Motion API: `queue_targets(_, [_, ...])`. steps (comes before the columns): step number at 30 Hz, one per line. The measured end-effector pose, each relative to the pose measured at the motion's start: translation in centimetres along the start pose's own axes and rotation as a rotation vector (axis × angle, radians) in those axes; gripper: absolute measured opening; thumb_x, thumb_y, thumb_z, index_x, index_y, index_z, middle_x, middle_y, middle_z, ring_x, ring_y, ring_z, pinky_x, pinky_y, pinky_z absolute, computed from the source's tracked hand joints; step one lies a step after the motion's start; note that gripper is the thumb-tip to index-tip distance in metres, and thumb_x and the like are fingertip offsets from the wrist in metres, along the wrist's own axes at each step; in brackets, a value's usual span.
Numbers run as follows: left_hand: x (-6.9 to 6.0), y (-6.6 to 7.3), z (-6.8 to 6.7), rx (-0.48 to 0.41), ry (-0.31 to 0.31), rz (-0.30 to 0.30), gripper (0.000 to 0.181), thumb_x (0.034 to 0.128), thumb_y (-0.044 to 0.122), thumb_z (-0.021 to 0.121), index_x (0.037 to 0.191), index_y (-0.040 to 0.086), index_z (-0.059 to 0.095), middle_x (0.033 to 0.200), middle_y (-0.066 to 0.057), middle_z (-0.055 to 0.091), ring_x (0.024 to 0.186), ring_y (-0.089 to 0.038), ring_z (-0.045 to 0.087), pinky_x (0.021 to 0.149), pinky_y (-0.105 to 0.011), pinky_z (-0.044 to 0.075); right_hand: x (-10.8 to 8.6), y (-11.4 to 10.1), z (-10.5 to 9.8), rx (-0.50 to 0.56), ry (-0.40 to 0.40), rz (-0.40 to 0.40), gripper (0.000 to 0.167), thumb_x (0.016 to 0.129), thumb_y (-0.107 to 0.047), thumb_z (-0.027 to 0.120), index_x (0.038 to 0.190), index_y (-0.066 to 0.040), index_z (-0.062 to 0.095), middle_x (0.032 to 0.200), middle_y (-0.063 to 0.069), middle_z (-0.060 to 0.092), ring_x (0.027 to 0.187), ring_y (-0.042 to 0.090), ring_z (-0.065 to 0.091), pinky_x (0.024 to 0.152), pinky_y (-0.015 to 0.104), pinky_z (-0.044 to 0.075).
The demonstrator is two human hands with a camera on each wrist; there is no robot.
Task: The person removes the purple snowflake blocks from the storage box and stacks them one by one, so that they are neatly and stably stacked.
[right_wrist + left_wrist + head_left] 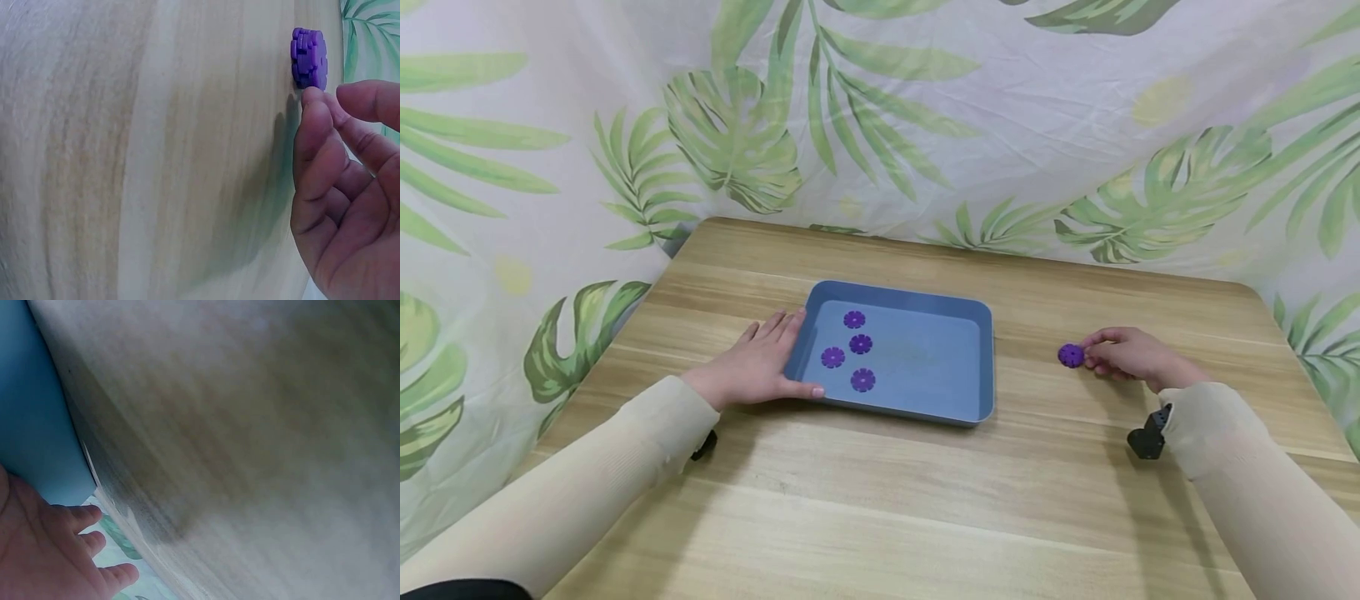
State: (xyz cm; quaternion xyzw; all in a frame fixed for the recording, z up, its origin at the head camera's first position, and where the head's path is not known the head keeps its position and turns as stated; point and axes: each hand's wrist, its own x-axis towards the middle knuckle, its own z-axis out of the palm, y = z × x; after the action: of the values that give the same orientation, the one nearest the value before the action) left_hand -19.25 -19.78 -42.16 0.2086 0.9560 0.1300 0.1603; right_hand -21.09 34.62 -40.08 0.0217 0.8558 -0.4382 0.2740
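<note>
In the head view, the left hand [752,362] lies with fingers spread against the left side of a blue tray [987,358], its thumb at the front rim. Flat in the tray are several notched purple plastic discs, among them one disc [862,380] near the front. To the right of the tray, the right hand [1131,354] has curled fingers and pinches the edge of a small stack of purple discs [1071,355]. The right wrist view shows the stacked discs [310,57] at the fingertips [315,112]. Whether the stack touches the table is hard to tell.
A wooden table [850,500] carries everything. Behind it hangs a leaf-patterned cloth [887,125]. A black wrist device [1148,435] sits at the right cuff. The left wrist view shows mostly blurred tabletop [250,456].
</note>
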Motion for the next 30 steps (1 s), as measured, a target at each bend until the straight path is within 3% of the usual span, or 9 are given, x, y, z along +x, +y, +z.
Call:
queue_targets(6, [0.0,0.0,-0.1,-0.004,0.004,0.003,0.134,0.0823,0.078,0.066,0.163,-0.004,-0.001,0.17,-0.024,0.005,0.156,-0.044,0.002,0.12,-0.068,0.005,0.0,-0.4,-0.4,-0.043,0.036,-0.018,0.037,0.107,-0.013,0.05,0.133,0.014,0.051,0.087,-0.003,0.067,0.073,0.005,0.06,0.062,0.022,0.05])
queue_targets(10, [-0.2,0.1,-0.3,-0.004,0.006,0.003,0.133,0.0827,0.078,0.066,0.163,-0.004,-0.002,0.17,-0.025,0.005,0.156,-0.044,0.001,0.12,-0.068,0.004,0.0,-1.7,0.2,-0.065,0.055,-0.034,0.039,0.107,-0.015,0.052,0.135,0.012,0.05,0.089,-0.004,0.067,0.076,0.005,0.059,0.065,0.024,0.05])
queue_targets(14, [-0.4,0.0,-0.2,-0.006,0.007,-0.001,0.134,0.0826,0.078,0.066,0.163,-0.005,-0.002,0.169,-0.027,0.005,0.155,-0.045,0.0,0.12,-0.068,0.003,0.6,-3.6,1.8,-0.045,0.039,-0.08,0.039,0.106,-0.014,0.053,0.135,0.012,0.051,0.092,-0.003,0.068,0.08,0.007,0.06,0.069,0.026,0.05])
queue_targets(18, [-0.4,0.0,-0.1,-0.004,0.015,0.0,0.134,0.0827,0.077,0.067,0.162,-0.006,-0.001,0.168,-0.03,0.007,0.155,-0.046,0.001,0.119,-0.068,0.004,1.3,-5.7,3.7,-0.02,-0.01,-0.143,0.039,0.106,-0.013,0.052,0.136,0.012,0.051,0.094,0.005,0.065,0.076,0.011,0.056,0.064,0.026,0.047])
queue_targets(24, [-0.3,0.0,-0.2,0.008,0.02,0.003,0.133,0.0827,0.078,0.066,0.163,-0.005,-0.002,0.168,-0.03,0.007,0.155,-0.046,0.001,0.12,-0.068,0.004,2.0,-8.9,6.1,-0.068,-0.037,-0.197,0.038,0.108,-0.018,0.051,0.135,0.007,0.056,0.114,0.016,0.066,0.099,0.026,0.061,0.079,0.035,0.052])
queue_targets(30, [-0.3,0.2,-0.3,0.003,0.017,0.009,0.135,0.0818,0.08,0.065,0.163,-0.005,-0.001,0.168,-0.03,0.008,0.155,-0.046,0.002,0.119,-0.068,0.004,3.2,-11.5,8.5,-0.069,-0.065,-0.213,0.034,0.108,-0.016,0.051,0.132,0.007,0.059,0.107,0.016,0.066,0.094,0.024,0.06,0.08,0.037,0.05])
